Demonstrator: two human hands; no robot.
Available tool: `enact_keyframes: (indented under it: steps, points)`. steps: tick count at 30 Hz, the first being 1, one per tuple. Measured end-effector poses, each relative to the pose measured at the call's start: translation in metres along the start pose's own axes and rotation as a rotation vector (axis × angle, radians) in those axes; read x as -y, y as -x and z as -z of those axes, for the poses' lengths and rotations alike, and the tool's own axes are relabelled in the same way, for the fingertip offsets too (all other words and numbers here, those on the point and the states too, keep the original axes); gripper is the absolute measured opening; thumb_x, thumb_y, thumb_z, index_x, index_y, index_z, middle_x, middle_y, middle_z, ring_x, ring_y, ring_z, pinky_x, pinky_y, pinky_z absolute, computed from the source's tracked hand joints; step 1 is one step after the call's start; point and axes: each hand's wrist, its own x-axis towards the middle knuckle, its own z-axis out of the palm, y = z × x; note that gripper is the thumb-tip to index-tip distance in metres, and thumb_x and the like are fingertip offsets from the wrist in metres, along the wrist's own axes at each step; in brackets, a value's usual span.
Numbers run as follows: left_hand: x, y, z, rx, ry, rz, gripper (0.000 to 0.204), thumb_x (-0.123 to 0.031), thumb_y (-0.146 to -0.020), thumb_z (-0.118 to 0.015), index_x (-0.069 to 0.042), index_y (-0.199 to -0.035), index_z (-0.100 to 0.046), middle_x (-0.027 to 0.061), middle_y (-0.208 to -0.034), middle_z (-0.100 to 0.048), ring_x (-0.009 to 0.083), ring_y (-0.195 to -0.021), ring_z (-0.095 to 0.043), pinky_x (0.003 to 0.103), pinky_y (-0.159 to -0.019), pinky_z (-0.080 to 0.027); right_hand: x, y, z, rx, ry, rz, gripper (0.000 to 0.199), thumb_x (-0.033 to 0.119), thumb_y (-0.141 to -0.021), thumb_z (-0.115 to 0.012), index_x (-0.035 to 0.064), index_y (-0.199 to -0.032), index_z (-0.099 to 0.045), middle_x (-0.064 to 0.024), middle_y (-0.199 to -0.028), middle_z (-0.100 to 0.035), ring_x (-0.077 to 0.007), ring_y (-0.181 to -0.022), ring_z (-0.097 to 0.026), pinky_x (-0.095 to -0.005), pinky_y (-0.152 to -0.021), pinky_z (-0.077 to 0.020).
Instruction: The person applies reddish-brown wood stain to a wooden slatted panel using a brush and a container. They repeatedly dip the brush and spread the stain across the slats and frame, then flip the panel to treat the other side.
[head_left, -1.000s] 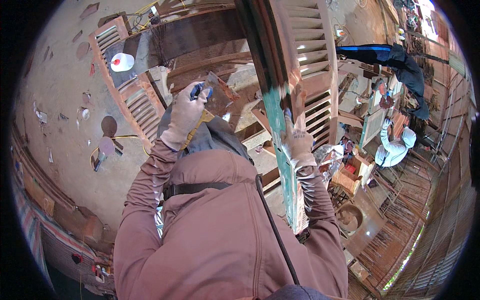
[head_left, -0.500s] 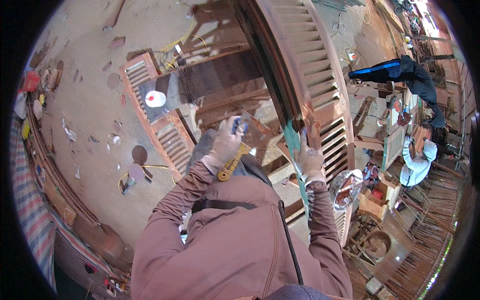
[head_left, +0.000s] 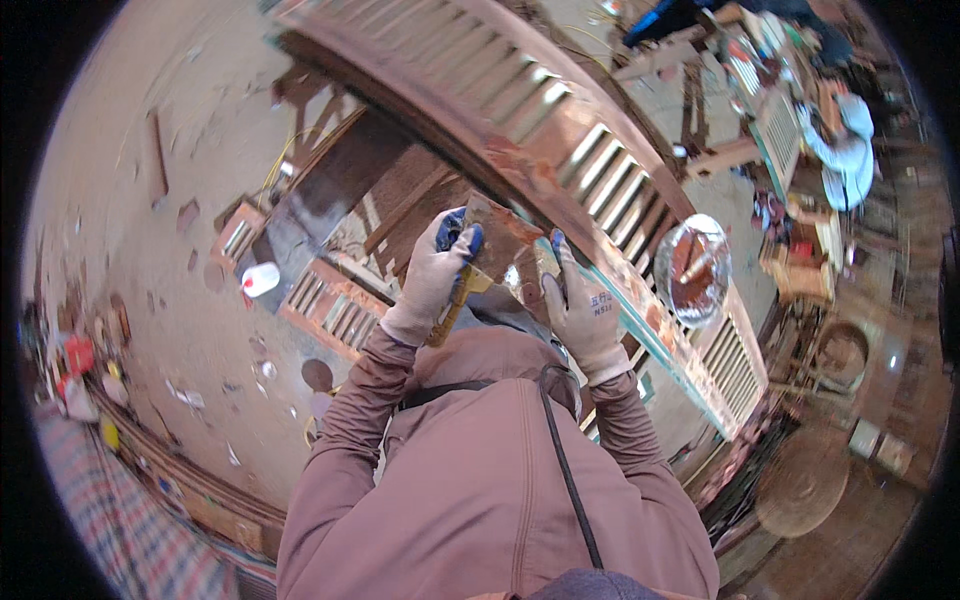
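Fingers (head_left: pixel 452 238) of your gloved left hand (head_left: pixel 432 280) wrap a yellow-handled scraper (head_left: pixel 470 272) whose rusty flat blade lies just beside your right hand (head_left: pixel 580 310), its fingers curled narrow on the shutter (head_left: pixel 560 160), a long slatted wooden frame with flaking reddish paint, beyond a shiny bowl (head_left: pixel 697 270).

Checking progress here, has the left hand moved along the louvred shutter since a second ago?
Cannot tell: the left hand is beside the louvred shutter as before, but the head camera swung, shifting the whole scene.

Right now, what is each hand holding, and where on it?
Left hand grips a putty knife by its yellow handle; right hand touches the shutter frame, hold unclear.
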Motion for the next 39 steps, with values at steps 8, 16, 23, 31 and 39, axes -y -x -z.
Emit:
enact_keyframes:
  steps: [8, 16, 23, 31, 39]
  points:
    - [0.007, -0.024, -0.074, 0.662, 1.27, 1.121, 0.039, -0.013, -0.103, -0.044, 0.001, -0.139, -0.041, 0.0026, -0.093, -0.047, 0.0103, -0.07, -0.048, 0.023, -0.052, -0.046, -0.042, 0.061, 0.043, -0.123, -0.637, -0.499, 0.056, 0.006, -0.098, -0.059, 0.0107, -0.152, -0.044, 0.003, -0.065, -0.045, -0.0058, -0.055, -0.042, -0.0245, -0.051, -0.0379]
    - [0.016, -0.036, -0.168, 0.551, 0.128, 0.641, 0.037, -0.024, -0.103, -0.051, -0.004, -0.134, -0.053, -0.0009, -0.088, -0.054, 0.0059, -0.066, -0.05, 0.021, -0.052, -0.043, -0.114, 0.124, 0.077, -0.268, -0.296, -0.61, 0.053, 0.012, -0.096, -0.062, 0.011, -0.148, -0.049, -0.0107, -0.074, -0.065, -0.0249, -0.057, -0.063, -0.0363, -0.055, -0.0484]
    - [0.044, -0.06, -0.248, 0.643, -0.44, -0.073, 0.031, -0.021, -0.104, -0.055, 0.001, -0.126, -0.057, 0.0056, -0.106, -0.064, 0.0092, -0.094, -0.055, 0.028, -0.085, -0.048, -0.243, 0.166, 0.105, -0.13, 0.479, -0.676, 0.048, 0.013, -0.093, -0.057, 0.0221, -0.14, -0.057, -0.0205, -0.102, -0.065, -0.0313, -0.07, -0.068, -0.0404, -0.057, -0.0551]
    - [0.079, -0.052, -0.226, 0.525, -0.439, 0.094, 0.037, -0.024, -0.106, -0.052, 0.003, -0.131, -0.054, 0.0067, -0.111, -0.063, 0.0119, -0.099, -0.057, 0.028, -0.088, -0.049, -0.325, 0.098, 0.134, 0.333, 0.903, -0.407, 0.057, 0.011, -0.092, -0.058, 0.0346, -0.144, -0.053, -0.013, -0.113, -0.058, -0.0275, -0.098, -0.064, -0.0395, -0.075, -0.0547]
    - [0.081, -0.035, -0.238, 0.478, -0.332, 0.222, 0.067, -0.037, -0.096, -0.067, 0.002, -0.143, -0.038, 0.0127, -0.125, -0.056, 0.0174, -0.111, -0.056, 0.031, -0.096, -0.048, -0.366, 0.039, 0.143, 0.571, 0.916, -0.045, 0.054, 0.013, -0.095, -0.055, 0.0349, -0.143, -0.052, -0.0081, -0.115, -0.058, -0.0254, -0.108, -0.06, -0.0374, -0.08, -0.0542]
